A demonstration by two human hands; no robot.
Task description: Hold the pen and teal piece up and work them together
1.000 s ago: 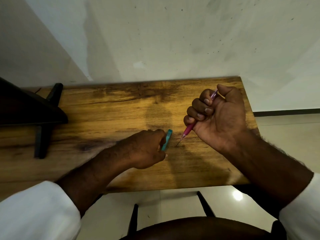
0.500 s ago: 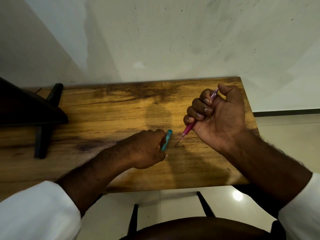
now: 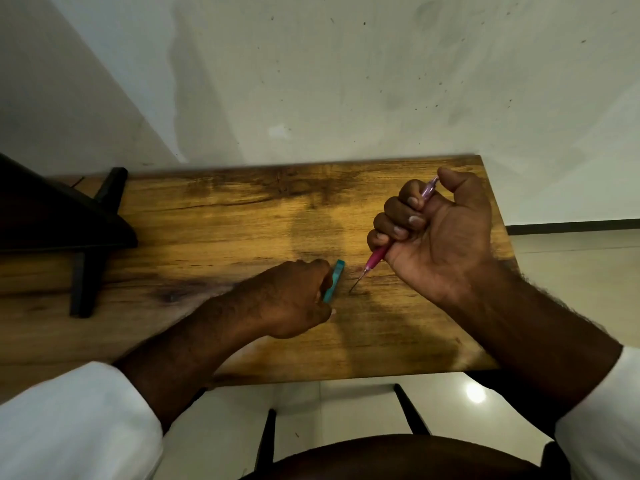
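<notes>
A wooden counter with dark grain streaks stands against a pale, speckled wall. The right hand is closed in a fist around a pink tool, fingers curled over its shaft and the thumb capping its clear upper end; the tool slants down to the left, and its thin metal tip sits at or just above the wood, which of the two I cannot tell. Just left of that tip, the left hand rests on the counter and pinches a small teal piece, held on edge and leaning slightly, apart from the tip. Both forearms come out of white sleeves. At the counter's left end lies a dark object with black legs. Below the near edge, a glossy tiled floor shows between black chair legs.
</notes>
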